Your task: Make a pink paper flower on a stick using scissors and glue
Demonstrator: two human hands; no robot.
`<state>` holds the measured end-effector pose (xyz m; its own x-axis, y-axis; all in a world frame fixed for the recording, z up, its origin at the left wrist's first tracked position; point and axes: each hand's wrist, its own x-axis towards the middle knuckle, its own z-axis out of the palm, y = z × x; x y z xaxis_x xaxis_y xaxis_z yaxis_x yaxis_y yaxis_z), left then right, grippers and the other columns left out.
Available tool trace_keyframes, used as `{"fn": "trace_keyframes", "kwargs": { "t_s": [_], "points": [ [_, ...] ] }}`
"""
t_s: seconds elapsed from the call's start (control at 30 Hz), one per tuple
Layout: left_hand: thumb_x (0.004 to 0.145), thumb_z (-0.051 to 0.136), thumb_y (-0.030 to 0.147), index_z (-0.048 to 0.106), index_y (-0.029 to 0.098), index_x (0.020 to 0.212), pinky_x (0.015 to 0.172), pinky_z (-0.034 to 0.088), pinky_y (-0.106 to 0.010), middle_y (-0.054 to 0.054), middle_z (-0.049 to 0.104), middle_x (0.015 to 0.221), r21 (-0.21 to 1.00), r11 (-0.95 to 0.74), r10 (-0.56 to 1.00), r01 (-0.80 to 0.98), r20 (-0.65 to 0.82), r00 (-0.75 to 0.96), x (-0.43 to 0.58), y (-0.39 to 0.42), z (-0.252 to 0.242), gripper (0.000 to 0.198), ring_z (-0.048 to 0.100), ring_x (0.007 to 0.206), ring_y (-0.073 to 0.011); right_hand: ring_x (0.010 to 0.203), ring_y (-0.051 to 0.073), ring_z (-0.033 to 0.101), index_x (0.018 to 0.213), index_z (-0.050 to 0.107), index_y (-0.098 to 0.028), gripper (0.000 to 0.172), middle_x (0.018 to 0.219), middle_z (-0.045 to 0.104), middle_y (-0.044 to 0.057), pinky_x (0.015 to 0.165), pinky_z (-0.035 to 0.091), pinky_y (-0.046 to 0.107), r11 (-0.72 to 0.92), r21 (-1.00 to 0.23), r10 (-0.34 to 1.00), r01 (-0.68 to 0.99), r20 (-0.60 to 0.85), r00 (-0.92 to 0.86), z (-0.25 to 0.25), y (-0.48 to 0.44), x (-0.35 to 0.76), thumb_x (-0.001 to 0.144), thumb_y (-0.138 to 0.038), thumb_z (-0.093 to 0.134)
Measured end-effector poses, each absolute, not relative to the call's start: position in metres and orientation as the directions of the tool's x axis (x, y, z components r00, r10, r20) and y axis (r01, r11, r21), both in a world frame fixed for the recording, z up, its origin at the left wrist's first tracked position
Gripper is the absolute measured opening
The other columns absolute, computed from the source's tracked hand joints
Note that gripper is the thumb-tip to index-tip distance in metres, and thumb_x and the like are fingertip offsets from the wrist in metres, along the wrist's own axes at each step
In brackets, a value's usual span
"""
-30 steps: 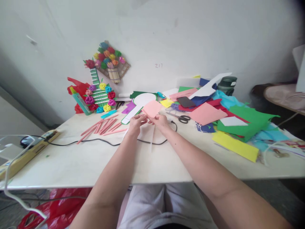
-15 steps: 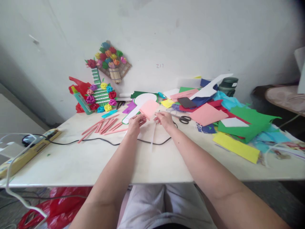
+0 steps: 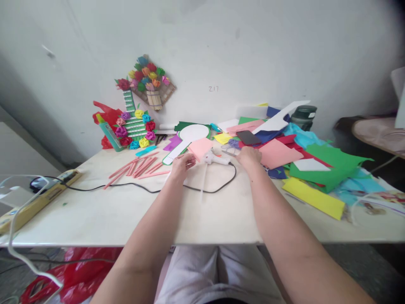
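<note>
My left hand pinches the near corner of a pink paper square, which lies tilted on the table. My right hand is further right, with its fingers curled down over the handles of the scissors; only the blades stick out to its left. Between the hands lies a white glue gun with a black cord looping toward me. A thin clear stick lies below the gun.
Several rolled pink paper sticks lie to the left. Paper flower crafts lean on the wall. A heap of coloured paper sheets, a phone and a dark jar fill the right side. A power strip sits at the left edge.
My right hand let go of the pink paper and moved right onto the scissors, uncovering the glue gun. My left hand stayed on the paper, which sank toward the table.
</note>
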<state>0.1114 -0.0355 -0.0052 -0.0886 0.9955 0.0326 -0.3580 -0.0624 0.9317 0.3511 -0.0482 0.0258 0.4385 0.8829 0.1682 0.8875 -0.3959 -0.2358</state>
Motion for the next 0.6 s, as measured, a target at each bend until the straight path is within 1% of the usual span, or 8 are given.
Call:
{"fn": "trace_keyframes", "kwargs": {
  "t_s": [0.07,0.13,0.23,0.4,0.47,0.6],
  "points": [
    [0.050,0.070,0.023,0.063,0.011,0.064,0.062,0.048,-0.029,-0.003,0.061,0.060,0.932,-0.064,0.996,-0.357,0.036,-0.083,0.111,-0.035,-0.006,0.019,0.055,0.054,-0.0108,0.105,0.032,0.056,0.105,0.065,-0.010,0.044,0.108,0.062,0.021,0.083,0.043,0.040,-0.408,-0.237,0.887,0.882,0.129,0.444,0.021,-0.045,0.355,0.072,-0.039,0.063],
    [0.050,0.070,0.023,0.063,0.011,0.064,0.061,0.048,-0.028,-0.003,0.061,0.060,0.931,-0.059,0.996,-0.360,0.030,-0.085,0.110,-0.035,-0.005,0.019,0.055,0.054,-0.0110,0.106,0.032,0.056,0.107,0.064,-0.011,0.044,0.108,0.062,0.021,0.083,0.043,0.040,-0.409,-0.234,0.892,0.882,0.103,0.441,0.017,-0.043,0.357,0.072,-0.037,0.063],
    [0.049,0.070,0.023,0.063,0.012,0.063,0.061,0.048,-0.028,-0.003,0.060,0.059,0.929,-0.057,0.996,-0.366,0.025,-0.091,0.111,-0.036,-0.003,0.020,0.056,0.055,-0.0114,0.108,0.032,0.055,0.109,0.063,-0.011,0.043,0.108,0.062,0.020,0.085,0.043,0.040,-0.402,-0.205,0.898,0.893,0.105,0.428,0.014,-0.043,0.357,0.073,-0.035,0.062],
    [0.049,0.071,0.023,0.061,0.012,0.061,0.060,0.048,-0.028,-0.003,0.060,0.059,0.927,-0.058,0.993,-0.371,0.014,-0.119,0.111,-0.037,-0.001,0.019,0.055,0.054,-0.0115,0.105,0.029,0.057,0.102,0.067,-0.014,0.032,0.108,0.064,0.018,0.086,0.042,0.037,-0.340,-0.151,0.925,0.928,0.126,0.359,0.017,-0.046,0.355,0.076,-0.031,0.060],
    [0.049,0.071,0.024,0.061,0.012,0.061,0.060,0.048,-0.029,-0.004,0.060,0.059,0.927,-0.057,0.991,-0.370,0.008,-0.133,0.110,-0.036,-0.002,0.020,0.056,0.055,-0.0118,0.105,0.029,0.057,0.102,0.067,-0.015,0.032,0.108,0.064,0.017,0.085,0.043,0.037,-0.332,-0.160,0.925,0.930,0.139,0.354,0.020,-0.047,0.354,0.075,-0.031,0.060],
    [0.049,0.071,0.025,0.060,0.012,0.062,0.060,0.048,-0.028,-0.004,0.061,0.061,0.924,-0.064,0.989,-0.377,0.007,-0.150,0.107,-0.033,-0.005,0.021,0.057,0.055,-0.0118,0.103,0.030,0.058,0.103,0.067,-0.019,0.038,0.109,0.064,0.015,0.082,0.044,0.038,-0.281,-0.239,0.933,0.930,0.159,0.323,0.027,-0.051,0.352,0.074,-0.043,0.059]
  ]
}}
